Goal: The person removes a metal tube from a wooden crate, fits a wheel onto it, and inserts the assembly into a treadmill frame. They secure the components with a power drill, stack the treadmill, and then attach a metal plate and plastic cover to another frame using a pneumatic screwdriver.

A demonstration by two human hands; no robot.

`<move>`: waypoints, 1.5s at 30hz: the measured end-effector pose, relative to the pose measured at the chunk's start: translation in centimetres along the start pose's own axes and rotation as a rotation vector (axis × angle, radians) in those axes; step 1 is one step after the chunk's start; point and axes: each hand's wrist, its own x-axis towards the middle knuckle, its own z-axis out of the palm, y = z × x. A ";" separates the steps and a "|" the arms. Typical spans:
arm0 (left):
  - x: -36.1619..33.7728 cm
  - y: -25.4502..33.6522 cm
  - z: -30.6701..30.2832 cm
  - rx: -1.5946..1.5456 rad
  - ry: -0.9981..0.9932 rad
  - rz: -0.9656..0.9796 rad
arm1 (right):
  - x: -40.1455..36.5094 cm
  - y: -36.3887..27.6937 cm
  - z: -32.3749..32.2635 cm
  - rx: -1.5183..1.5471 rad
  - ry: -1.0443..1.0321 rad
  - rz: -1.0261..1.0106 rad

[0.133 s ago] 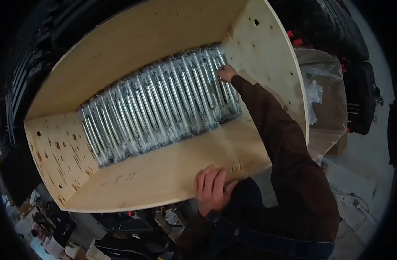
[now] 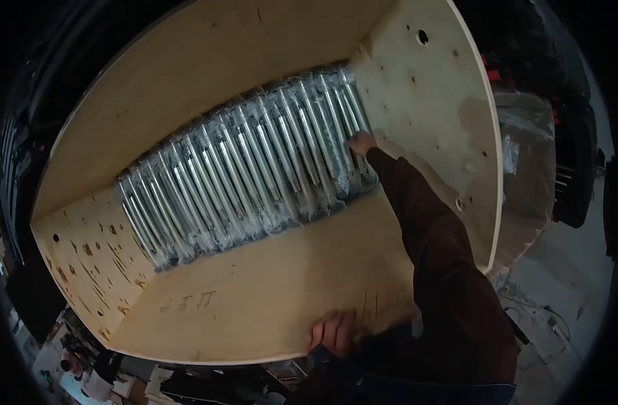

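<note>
Shiny metal tubes in clear plastic wrap lie side by side in a slanting row on the bottom of a deep wooden box. My right hand reaches down inside, its fingers curled against the tubes at the row's right end. Whatever those fingers grip, if anything, is hidden. On the near rim of the box rests my left hand, its fingers hooked over the edge onto the inner wall and the thumb out of sight.
The right end wall has a round hole and stands close beside my right arm. Beyond it is a plastic-covered brown carton. A person and cluttered work surfaces show at the lower left. A cable lies on the floor at the right.
The view has shifted, and the box sits lower and larger in it. My right hand is slightly farther down along the tubes. My left hand stays on the near rim.
</note>
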 end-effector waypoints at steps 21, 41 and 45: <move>1.4 0.5 1.1 0.022 0.112 -0.040 | -3.7 1.2 6.4 0.334 0.248 0.057; 2.4 -1.4 -15.1 -1.045 0.284 -0.028 | -43.6 -22.0 -13.0 0.861 -0.138 -1.188; -4.4 -1.7 -9.5 -0.921 0.026 0.016 | -46.4 -20.4 -17.2 0.379 0.293 -1.661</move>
